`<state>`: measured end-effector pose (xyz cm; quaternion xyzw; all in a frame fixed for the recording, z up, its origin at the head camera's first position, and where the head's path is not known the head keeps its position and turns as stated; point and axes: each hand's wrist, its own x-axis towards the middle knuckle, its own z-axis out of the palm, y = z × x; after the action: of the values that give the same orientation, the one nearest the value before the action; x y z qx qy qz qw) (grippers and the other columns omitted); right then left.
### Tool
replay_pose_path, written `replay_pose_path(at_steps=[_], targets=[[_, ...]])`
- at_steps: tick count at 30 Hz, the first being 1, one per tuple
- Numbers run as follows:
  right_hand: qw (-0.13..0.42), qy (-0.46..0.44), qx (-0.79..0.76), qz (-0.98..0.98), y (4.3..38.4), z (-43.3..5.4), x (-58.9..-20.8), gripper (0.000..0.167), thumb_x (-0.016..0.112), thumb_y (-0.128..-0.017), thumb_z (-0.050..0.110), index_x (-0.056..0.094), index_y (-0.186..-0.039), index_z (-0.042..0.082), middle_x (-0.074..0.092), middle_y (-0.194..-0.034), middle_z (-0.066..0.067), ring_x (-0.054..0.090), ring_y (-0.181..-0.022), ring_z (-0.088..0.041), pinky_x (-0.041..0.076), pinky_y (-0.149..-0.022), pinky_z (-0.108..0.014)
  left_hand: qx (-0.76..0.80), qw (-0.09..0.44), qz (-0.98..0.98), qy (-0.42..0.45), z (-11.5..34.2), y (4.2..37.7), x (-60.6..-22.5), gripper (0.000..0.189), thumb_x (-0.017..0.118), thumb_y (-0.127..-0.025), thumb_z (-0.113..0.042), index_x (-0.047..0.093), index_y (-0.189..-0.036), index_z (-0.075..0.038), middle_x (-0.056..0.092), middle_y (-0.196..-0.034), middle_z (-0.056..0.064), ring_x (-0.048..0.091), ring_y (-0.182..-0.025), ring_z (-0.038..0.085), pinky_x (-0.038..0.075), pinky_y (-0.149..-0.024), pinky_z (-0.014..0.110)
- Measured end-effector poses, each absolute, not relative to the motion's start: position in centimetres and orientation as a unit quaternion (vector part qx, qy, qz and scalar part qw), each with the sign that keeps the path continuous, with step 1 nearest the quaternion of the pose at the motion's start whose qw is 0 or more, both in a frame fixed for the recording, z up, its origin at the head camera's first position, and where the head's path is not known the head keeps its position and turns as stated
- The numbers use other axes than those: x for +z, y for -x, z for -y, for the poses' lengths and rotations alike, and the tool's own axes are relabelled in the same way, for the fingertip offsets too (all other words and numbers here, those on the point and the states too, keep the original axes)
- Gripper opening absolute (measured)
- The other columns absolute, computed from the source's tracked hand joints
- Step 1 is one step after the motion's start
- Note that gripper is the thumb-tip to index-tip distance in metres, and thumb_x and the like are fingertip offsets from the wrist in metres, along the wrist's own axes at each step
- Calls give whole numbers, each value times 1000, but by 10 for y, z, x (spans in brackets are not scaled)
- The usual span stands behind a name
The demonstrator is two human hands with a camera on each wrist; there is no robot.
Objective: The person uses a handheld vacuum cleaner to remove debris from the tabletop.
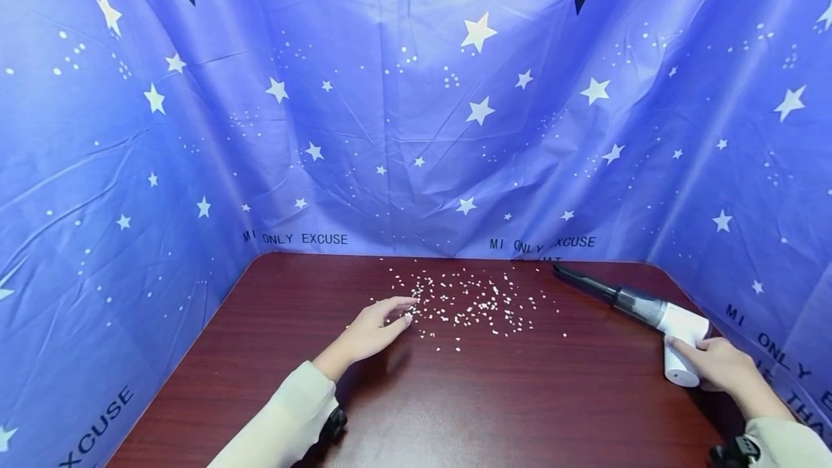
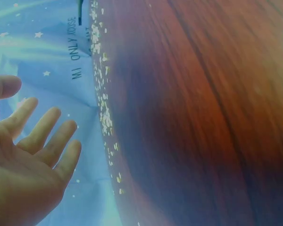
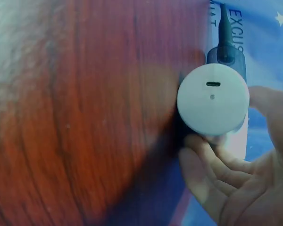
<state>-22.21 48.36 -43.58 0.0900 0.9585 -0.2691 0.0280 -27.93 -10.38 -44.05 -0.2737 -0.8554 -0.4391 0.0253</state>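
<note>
The right grip [image 1: 721, 363] curls round the vacuum [image 1: 684, 321], the left grip [image 1: 372, 328] spreads beside white bits [image 1: 486, 306]: apparently positioning, next calling for the nozzle [image 1: 585, 282] leftward.

1. Head view: bright, mostly sharp; soft shadow beneath the left hand [image 1: 372, 331], counter [image 1: 520, 410] faintly glossy.
2. Left wrist: hazy; broad shadow beside the counter's edge.
3. Right wrist: blurred; whitish glare away from the edge.

Curtained-off space, blue star-printed cloth [image 1: 403, 114] hanging on three sides, reddish wood-grain table [image 1: 520, 410] between, wider surroundings hidden
</note>
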Motion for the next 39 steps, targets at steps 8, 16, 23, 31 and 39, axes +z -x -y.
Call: replay_pose_path(at_steps=[8,16,23,31,39], targets=[[113,-139,-403,-898,223,-486,-443,83,46,-100,57,48,-112,-24,59,-91,-13,62,-83,-18,61,-73,-42,-463,3,843,274,90,281,-441,40,58,-102,-23,56,-140,-8,61,-135,14,58,-124,30,47,-104,45],[92,-145,-415,-893,224,-482,-446,73,46,-99,53,49,-106,-19,59,-89,-11,60,-78,-14,61,-70,-34,-493,-23,831,257,71,283,-440,37,57,-103,-23,58,-139,-15,62,-133,13,61,-119,22,51,-99,41],[108,-161,-452,-871,224,-482,-444,84,45,-99,54,37,-120,-27,55,-100,-20,57,-82,-12,60,-76,-34,-520,-39,816,248,58,281,-443,36,56,-104,-25,58,-139,-15,63,-131,13,65,-112,18,53,-94,35],[85,-148,-533,-829,226,-471,-442,56,38,-104,47,53,-103,-8,56,-87,2,58,-77,-6,58,-73,-28,-549,-57,798,242,39,281,-446,34,55,-104,-28,60,-136,-18,64,-130,2,62,-115,18,51,-98,40],[37,-122,-607,-784,230,-456,-436,47,43,-105,34,47,-109,-12,57,-84,-6,64,-71,-17,62,-73,-38,-605,-89,757,232,26,281,-443,34,51,-106,-23,59,-137,-11,62,-131,16,59,-121,33,44,-107,48]])
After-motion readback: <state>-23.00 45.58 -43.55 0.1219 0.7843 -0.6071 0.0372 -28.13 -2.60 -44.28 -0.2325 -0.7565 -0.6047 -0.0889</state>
